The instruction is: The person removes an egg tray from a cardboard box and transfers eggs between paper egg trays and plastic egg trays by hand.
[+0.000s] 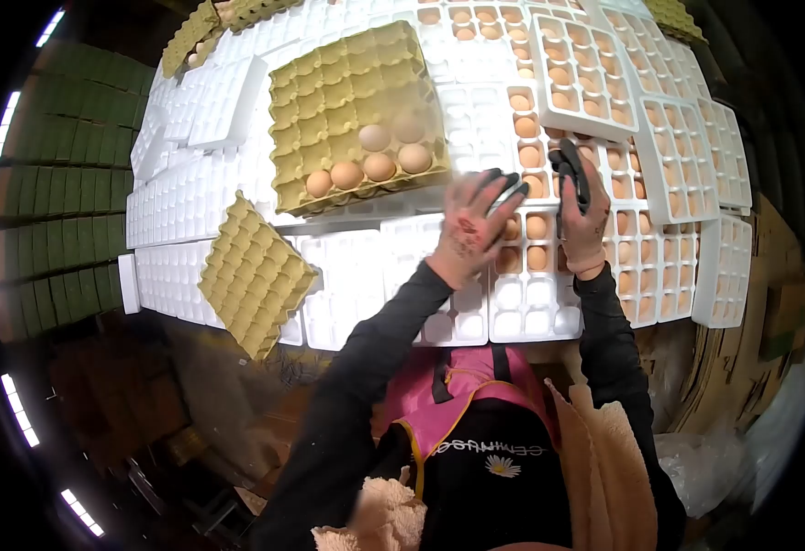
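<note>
My left hand is over the white egg tray, slightly blurred, its dark-covered fingers spread beside a row of brown eggs. No egg shows in it. My right hand is farther right over the same rows, its black-covered fingers bent downward; whatever lies under them is hidden. Left of my hands, a stack of yellowish pulp egg trays carries several eggs along its near and right sides, behind a hazy patch.
A loose pulp tray lies tilted at the table's front left. White trays cover the left side. Egg-filled white trays are stacked at the right. Green stacks stand far left; flattened cardboard is at the right.
</note>
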Motion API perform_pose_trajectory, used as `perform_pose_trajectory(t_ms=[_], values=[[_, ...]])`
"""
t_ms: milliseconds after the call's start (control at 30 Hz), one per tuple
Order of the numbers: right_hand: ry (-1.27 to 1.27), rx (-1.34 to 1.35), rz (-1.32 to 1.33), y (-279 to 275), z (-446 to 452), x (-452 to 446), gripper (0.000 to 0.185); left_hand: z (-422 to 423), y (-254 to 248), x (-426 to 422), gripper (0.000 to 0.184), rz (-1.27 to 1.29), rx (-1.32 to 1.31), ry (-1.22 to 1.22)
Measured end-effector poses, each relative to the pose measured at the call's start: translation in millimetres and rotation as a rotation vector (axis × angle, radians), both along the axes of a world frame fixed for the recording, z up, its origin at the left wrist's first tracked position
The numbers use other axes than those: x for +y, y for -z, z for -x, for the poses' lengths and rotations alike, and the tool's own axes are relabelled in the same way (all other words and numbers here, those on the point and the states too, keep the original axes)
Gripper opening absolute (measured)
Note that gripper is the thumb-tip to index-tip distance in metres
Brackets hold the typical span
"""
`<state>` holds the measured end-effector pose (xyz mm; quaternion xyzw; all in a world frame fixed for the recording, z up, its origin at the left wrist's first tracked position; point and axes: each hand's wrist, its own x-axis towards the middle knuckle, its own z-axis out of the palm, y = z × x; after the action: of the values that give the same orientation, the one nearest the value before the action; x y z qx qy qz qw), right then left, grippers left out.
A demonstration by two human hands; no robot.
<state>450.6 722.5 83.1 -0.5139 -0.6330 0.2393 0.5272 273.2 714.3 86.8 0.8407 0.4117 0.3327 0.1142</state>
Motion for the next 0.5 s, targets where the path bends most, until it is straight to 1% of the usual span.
perform_pose_trajectory(t_ms=[33, 67, 100, 133, 167, 200, 233, 267, 300, 333, 400, 433, 467, 500], values=[[-0.113, -0.048, -0.024, -20.3, 17.9, 15.9, 0.033, 35.1, -14.6, 17.9, 0.048, 0.002, -0.014, -0.096], [-0.219, -0.175, -0.075, -33.2, 40.0, 36.8, 0.035, 71.1, -24.3, 38.0, 0.049, 0.026, 0.023, -0.181], [-0.3, -0.38, -0.148, -35.2, 65.7, 57.9, 0.038, 105.7, -32.7, 56.6, 0.05, 0.071, 0.096, -0.238], [-0.343, -0.653, -0.232, -30.9, 91.3, 79.4, 0.042, 134.5, -39.7, 73.2, 0.052, 0.154, 0.218, -0.244], [-0.381, -0.836, -0.255, -29.0, 111.2, 95.6, 0.046, 155.5, -42.9, 86.3, 0.053, 0.257, 0.345, -0.211], [-0.415, -0.934, -0.241, -25.6, 126.2, 106.5, 0.05, 168.1, -42.7, 94.3, 0.054, 0.355, 0.449, -0.146], [-0.471, -0.905, -0.167, -25.5, 129.3, 111.6, 0.051, 175.0, -40.0, 98.7, 0.056, 0.415, 0.528, -0.083], [-0.522, -0.874, -0.092, -25.4, 132.3, 116.8, 0.051, 180.3, -35.0, 100.4, 0.057, 0.353, 0.546, -0.05], [-0.507, -0.628, -0.052, -15.5, 121.5, 120.9, 0.05, 185.7, -26.0, 99.8, 0.054, 0.256, 0.514, -0.028], [-0.51, -0.257, 0.277, -44.8, 116.7, 104.9, 0.049, 194.7, -15.2, 96.5, 0.051, 0.133, 0.344, 0.013], [-0.62, 0.452, 0.51, -43.0, 95.6, 100.8, 0.046, 218.6, -21.6, 80.0, 0.048, 0.543, -0.479, -0.128], [-0.65, 0.42, 0.569, -51.0, 95.6, 97.0, 0.046, 230.6, -22.9, 70.1, 0.047, 0.737, -0.899, -0.197], [-0.68, 0.384, 0.627, -59.3, 95.6, 93.4, 0.045, 240.3, -21.0, 64.1, 0.042, 0.574, -1.156, -0.124], [-0.726, 0.088, 0.588, -59.6, 105.5, 91.1, 0.046, 251.7, -21.6, 59.8, 0.037, 0.487, -1.257, -0.11]])
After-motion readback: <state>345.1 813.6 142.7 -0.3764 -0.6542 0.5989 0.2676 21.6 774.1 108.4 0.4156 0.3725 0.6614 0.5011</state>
